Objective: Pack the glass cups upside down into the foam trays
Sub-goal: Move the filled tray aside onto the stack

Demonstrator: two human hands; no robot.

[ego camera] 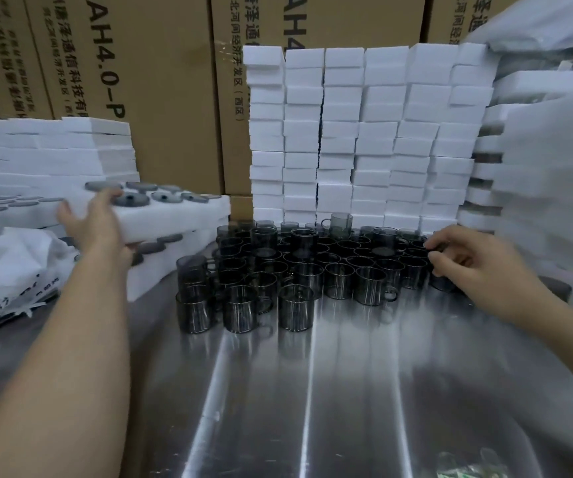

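Several smoky grey glass cups (299, 270) with handles stand upright in a crowd on the steel table (347, 391). At the left, my left hand (95, 222) grips the near edge of a white foam tray (181, 212) whose holes show the round bases of upside-down cups. That tray lies on top of another filled foam tray (154, 270). My right hand (464, 260) curls its fingers over a cup (442, 282) at the right edge of the crowd.
A wall of stacked white foam blocks (364, 132) stands behind the cups. More foam trays (47, 150) are piled at the far left, and foam stacks (547, 167) rise at the right. Brown cartons (161, 81) fill the background. A white bag (5, 270) lies at left.
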